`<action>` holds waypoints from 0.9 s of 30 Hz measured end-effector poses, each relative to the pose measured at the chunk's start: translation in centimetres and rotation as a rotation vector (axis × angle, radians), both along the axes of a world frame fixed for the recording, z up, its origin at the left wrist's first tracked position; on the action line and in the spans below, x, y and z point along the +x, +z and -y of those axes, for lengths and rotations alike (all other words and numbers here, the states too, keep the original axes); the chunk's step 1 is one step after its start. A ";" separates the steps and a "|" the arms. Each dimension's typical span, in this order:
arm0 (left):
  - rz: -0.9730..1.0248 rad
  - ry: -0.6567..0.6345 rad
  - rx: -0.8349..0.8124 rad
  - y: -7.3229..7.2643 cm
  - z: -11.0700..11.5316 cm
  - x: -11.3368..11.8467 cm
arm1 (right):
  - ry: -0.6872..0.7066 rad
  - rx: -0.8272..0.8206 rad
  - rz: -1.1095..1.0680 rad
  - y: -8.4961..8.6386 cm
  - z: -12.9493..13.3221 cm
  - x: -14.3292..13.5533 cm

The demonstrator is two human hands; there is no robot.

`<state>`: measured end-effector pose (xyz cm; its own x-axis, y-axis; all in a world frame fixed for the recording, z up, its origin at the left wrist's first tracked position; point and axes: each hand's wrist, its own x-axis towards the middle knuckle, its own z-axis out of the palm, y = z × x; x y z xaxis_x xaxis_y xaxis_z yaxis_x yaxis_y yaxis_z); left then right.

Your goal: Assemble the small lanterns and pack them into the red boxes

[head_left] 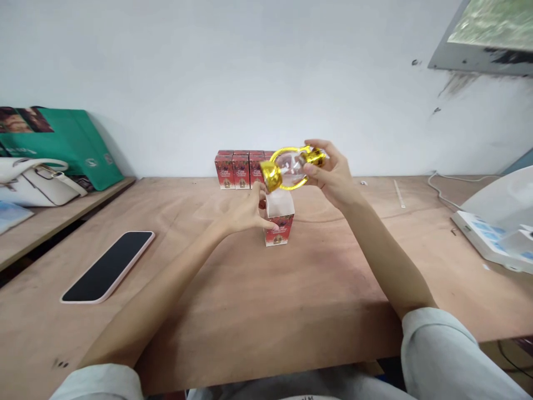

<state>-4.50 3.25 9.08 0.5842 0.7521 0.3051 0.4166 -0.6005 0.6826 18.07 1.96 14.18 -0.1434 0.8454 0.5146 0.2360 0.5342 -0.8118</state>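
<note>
A small red box (280, 229) stands upright on the wooden table with its white top flaps raised. My left hand (249, 213) is wrapped round its left side, thumb across the front. Above the box, my right hand (332, 173) grips a clear, gold-trimmed lantern-like ornament (291, 168) by its gold top end. The ornament is tilted sideways, its wide gold base pointing left over the box. Whether the base touches the box flaps or the left fingertips is unclear.
Several closed red boxes (240, 171) stand in a row by the wall. A phone (109, 268) lies at the left on the table (225, 333). Beyond it are a white handbag (39, 183) and a green bag (83, 144). A white device (491, 239) and a cable are at the right.
</note>
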 end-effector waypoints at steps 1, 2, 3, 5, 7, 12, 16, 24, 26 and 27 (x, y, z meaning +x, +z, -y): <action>-0.014 0.020 0.006 0.1 0.0 0.0 | 0.049 -0.010 0.007 -0.3 -0.2 -0.3; -0.030 0.044 0.012 0.2 0.1 0.0 | 0.091 -0.017 0.017 -0.6 -0.4 -0.4; -0.039 0.063 0.015 0.3 0.1 0.0 | 0.120 -0.024 0.030 -0.7 -0.5 -0.3; -0.007 0.068 0.010 0.1 -0.1 -0.1 | 0.129 -0.035 0.063 -0.7 -0.7 0.2; 0.055 0.025 -0.024 -0.2 -0.3 -0.2 | 0.085 -0.042 0.104 -0.3 -0.6 1.0; 0.112 -0.047 -0.113 -0.8 -0.5 -0.2 | 0.007 -0.049 0.177 0.8 0.0 2.2; 0.081 -0.111 -0.051 -0.4 0.0 0.3 | 0.048 -0.004 0.345 1.2 0.6 1.5; 0.031 -0.116 -0.003 -0.2 0.7 0.8 | 0.001 0.148 0.682 0.8 2.3 -0.5; 0.059 -0.120 -0.021 -0.4 0.5 0.8 | 0.019 0.181 0.717 0.6 2.5 -0.8; 0.066 -0.116 -0.031 -0.4 0.5 0.8 | 0.027 0.190 0.734 0.6 2.5 -0.9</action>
<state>-3.74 2.79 8.64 0.6476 0.6901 0.3230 0.2989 -0.6200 0.7254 17.21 -0.53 14.75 -0.5250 0.7431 0.4150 0.6652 0.6624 -0.3446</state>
